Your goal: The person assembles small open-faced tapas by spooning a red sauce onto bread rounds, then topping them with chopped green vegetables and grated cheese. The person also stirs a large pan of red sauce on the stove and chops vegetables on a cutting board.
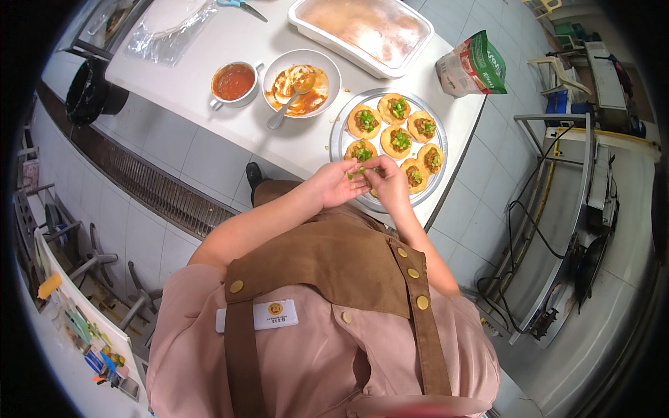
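Observation:
My left hand is turned palm up and cupped, with bits of chopped green onion on its fingers. Pressed together over it, the fingertips of my right hand pinch some of that green onion. Both hands hover over the near edge of a round metal tray. Several golden round pastry bases lie on it, topped with a brown chunky filling and green onion in differing amounts. Just beyond my left fingers is one topped base; another close to the tray's near edge is mostly covered by my right hand.
Left of the tray are a white bowl smeared with sauce, a spoon in it, and a two-handled cup of red sauce. A lidded white tub, a green-topped pouch and scissors stand farther back on the white table.

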The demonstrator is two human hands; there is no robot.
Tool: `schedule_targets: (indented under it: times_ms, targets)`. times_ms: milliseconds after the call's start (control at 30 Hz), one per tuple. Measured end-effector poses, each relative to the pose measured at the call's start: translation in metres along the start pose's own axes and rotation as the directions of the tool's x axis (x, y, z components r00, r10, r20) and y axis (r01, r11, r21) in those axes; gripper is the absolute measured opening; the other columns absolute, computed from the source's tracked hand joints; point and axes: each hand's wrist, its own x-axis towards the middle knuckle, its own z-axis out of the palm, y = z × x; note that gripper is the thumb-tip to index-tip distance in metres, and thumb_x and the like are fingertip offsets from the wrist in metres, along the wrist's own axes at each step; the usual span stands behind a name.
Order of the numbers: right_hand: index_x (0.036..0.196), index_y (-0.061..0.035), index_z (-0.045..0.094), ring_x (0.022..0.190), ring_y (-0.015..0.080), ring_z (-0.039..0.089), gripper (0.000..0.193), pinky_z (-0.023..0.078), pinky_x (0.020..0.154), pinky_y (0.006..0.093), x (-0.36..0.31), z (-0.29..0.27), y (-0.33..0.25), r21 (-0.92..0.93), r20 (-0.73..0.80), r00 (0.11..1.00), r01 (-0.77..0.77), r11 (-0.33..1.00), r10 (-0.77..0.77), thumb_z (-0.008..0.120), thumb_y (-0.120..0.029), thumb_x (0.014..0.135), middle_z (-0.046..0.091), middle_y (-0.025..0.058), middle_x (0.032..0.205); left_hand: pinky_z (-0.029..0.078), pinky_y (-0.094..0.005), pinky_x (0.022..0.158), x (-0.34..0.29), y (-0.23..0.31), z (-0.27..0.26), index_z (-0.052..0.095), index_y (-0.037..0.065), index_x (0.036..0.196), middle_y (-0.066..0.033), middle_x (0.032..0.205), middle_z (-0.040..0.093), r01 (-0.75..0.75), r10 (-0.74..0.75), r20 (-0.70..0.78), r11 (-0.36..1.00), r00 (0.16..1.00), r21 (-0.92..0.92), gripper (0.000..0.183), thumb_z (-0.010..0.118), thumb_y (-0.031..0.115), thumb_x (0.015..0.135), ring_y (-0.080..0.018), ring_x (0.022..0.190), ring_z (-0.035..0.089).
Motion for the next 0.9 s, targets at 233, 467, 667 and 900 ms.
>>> schedule_targets:
  times_ms: [233,467,667,900]
  targets:
    - [0.1,-0.004,0.061,0.084,0.0135,0.063,0.015,0.051,0.075,0.0251,0.015,-0.062,0.037,0.675,0.047,0.976,-0.187,0.714,0.212,0.066,0.002,0.087,0.066,0.004,0.091,0.048,-0.0268,0.073,-0.002,0.017,-0.009,0.059,0.003,0.102,-0.0028,0.087,0.055,-0.118,0.136,-0.055,0.962,0.989,0.244,0.027,0.053,0.029,0.099,-0.0154,0.079,0.055]
    - [0.091,-0.0012,0.063,0.082,0.0242,0.064,0.008,0.05,0.077,0.0317,0.0,-0.085,0.07,-0.312,-0.442,0.897,-0.12,0.943,-0.032,0.065,0.002,0.084,0.066,0.0098,0.091,0.047,-0.0329,0.071,-0.009,0.042,-0.028,0.064,0.004,0.093,-0.0101,0.088,0.062,-0.238,0.776,0.073,0.102,0.626,0.966,0.025,0.065,0.029,0.089,-0.0197,0.078,0.058]
    - [0.097,0.0013,0.063,0.096,0.0387,0.059,0.02,0.047,0.084,0.0423,-0.004,-0.075,0.069,-0.665,-0.307,0.913,-0.002,0.747,-0.27,0.053,0.007,0.081,0.062,0.019,0.099,0.049,-0.0355,0.071,-0.01,0.043,-0.035,0.065,0.007,0.095,-0.0133,0.094,0.061,-0.133,0.809,0.244,-0.205,0.535,0.97,0.018,0.07,0.02,0.084,-0.0246,0.076,0.059]
    - [0.1,0.0017,0.063,0.098,0.0377,0.057,0.024,0.047,0.086,0.042,-0.008,-0.075,0.063,-0.672,-0.339,0.907,-0.048,0.739,-0.249,0.049,0.006,0.08,0.061,0.0205,0.098,0.05,-0.04,0.073,-0.005,0.044,-0.041,0.063,0.006,0.1,-0.0155,0.096,0.059,-0.107,0.803,0.358,-0.351,0.476,0.93,0.019,0.069,0.013,0.083,-0.0298,0.08,0.061]
